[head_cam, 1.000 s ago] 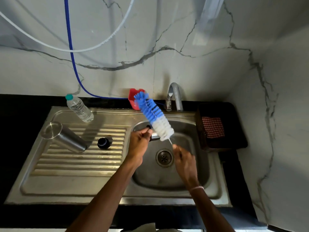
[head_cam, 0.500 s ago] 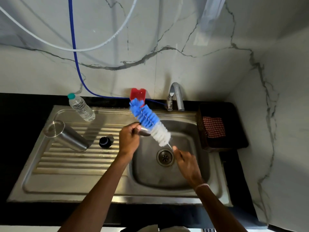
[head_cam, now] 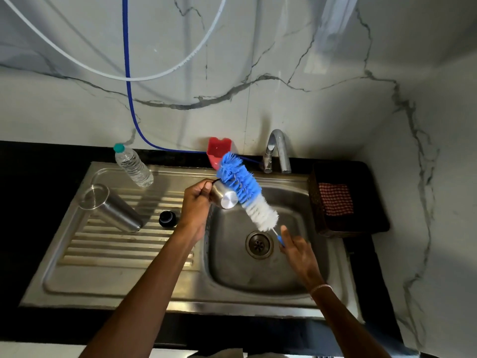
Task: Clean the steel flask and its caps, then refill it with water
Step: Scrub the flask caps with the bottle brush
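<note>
Bare forearms, a thin pale bracelet (head_cam: pixel 320 288) at the wrist of the right hand (head_cam: pixel 299 250)

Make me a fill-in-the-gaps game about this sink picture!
The brush has white and ____ bristles.
The right hand holds the brush by its thin ____.
The left hand grips a steel cap; the small cap on the drainboard is ____.
Missing words: blue, handle, black.
</note>
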Demonstrator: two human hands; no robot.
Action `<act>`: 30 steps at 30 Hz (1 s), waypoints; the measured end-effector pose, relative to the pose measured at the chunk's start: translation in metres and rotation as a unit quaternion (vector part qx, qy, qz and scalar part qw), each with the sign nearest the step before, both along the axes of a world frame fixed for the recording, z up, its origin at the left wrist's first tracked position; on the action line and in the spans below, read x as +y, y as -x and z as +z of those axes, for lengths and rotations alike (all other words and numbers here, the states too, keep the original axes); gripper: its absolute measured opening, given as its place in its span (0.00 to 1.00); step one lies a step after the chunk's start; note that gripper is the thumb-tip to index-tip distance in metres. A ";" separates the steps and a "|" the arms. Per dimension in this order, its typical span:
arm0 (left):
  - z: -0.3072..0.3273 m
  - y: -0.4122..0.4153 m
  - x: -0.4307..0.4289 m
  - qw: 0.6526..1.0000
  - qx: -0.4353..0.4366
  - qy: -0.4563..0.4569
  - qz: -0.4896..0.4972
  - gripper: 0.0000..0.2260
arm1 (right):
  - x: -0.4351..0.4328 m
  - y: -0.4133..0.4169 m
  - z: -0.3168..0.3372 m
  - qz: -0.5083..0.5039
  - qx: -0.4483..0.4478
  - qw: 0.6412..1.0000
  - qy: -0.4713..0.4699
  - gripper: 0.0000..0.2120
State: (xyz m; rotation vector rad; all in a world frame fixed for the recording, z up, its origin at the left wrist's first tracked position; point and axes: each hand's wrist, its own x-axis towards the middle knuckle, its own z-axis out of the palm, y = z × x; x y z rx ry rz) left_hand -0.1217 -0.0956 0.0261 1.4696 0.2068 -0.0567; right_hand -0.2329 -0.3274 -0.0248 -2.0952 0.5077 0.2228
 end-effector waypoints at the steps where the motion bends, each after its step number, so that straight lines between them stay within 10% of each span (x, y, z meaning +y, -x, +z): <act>1: -0.002 0.001 0.000 1.000 0.009 0.005 -0.006 0.19 | 0.001 -0.001 0.001 -0.008 -0.015 1.000 0.001 0.49; 11: 0.007 -0.003 -0.005 0.987 0.094 0.116 0.066 0.17 | 0.016 0.007 -0.001 -0.007 -0.024 0.997 0.068 0.14; 17: 0.001 0.008 -0.030 0.978 0.096 0.173 0.065 0.16 | 0.039 -0.028 0.026 -0.038 0.042 0.998 -0.015 0.30; 30: 0.002 0.008 -0.039 0.988 0.043 0.142 0.034 0.11 | 0.057 0.000 0.050 -0.001 0.088 0.976 -0.202 0.25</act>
